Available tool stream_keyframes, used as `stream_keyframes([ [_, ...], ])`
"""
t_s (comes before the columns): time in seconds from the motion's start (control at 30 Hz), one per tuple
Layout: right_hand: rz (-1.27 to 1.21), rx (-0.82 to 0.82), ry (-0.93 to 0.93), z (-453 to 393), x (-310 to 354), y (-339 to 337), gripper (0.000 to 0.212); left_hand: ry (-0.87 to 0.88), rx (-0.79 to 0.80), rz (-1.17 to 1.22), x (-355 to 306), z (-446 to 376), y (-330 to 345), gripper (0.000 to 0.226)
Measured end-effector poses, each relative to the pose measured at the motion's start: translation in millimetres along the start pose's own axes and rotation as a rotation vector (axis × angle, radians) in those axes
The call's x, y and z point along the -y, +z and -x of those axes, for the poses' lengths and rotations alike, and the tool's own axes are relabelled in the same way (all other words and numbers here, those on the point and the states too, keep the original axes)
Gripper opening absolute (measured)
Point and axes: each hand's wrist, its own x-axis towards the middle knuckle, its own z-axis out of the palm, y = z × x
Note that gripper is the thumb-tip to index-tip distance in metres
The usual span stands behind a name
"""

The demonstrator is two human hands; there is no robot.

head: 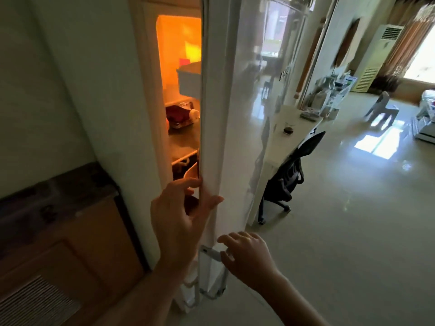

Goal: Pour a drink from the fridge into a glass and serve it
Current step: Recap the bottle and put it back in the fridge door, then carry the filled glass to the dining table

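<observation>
Barely ajar, the fridge door (213, 118) shows its white edge running from 12 o'clock down toward the middle of the frame, leaving only a narrow lit gap into the fridge (181, 95). The left hand (179, 215) spreads wide around that edge, its fingers (188, 183) curling into the gap while the thumb lies on the outer face. The right hand (247, 257) sits just below, at 5 o'clock, loosely curled and partly spread beside the door's lower corner, holding nothing; whether it touches the door cannot be told. At 3 o'clock the glossy floor (341, 220) lies broad and bare, giving room on the door's outer side. At 9 o'clock a pale wall (70, 90) and a dark-topped wooden cabinet (63, 220) close in tight against the fridge. Behind the door, at 2 o'clock, a white counter (294, 123) carries clutter, and a black office chair (287, 180) stands just beside it. Farther off stand a small grey chair (382, 109) and a tall standing air conditioner (379, 57). Inside the gap, orange light washes over shelves, a pale bin (189, 78) and a reddish container (180, 116); the door hides most of the interior, and no drink can be made out with certainty.
</observation>
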Motion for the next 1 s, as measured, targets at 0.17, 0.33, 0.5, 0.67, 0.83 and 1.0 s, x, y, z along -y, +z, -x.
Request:
stream_keyframes([
  [0.17, 0.021, 0.054, -0.05, -39, 22, 11, 0.026, 0.044, -0.004, -0.197, 24, -23, -19, 0.037],
  [0.33, 0.055, 0.086, -0.086, -71, 40, 12, 0.027, 0.042, 0.028, -0.309, 51, -45, -27, 0.028],
  [0.5, 0.07, 0.083, -0.088, -85, 45, 15, 0.027, 0.056, 0.017, -0.327, 67, -57, -28, 0.031],
  [0.67, -0.039, 0.058, -0.048, -84, 42, 18, 0.026, 0.035, 0.05, -0.243, 67, -52, -27, 0.025],
  [0.83, -0.092, -0.05, 0.033, -74, 29, 9, 0.022, 0.058, 0.121, -0.164, 63, -41, -12, 0.02],
  [1.0, -0.09, -0.146, 0.146, -45, -6, -9, 0.025, 0.181, 0.37, -0.249, 49, -22, 24, 0.016],
])
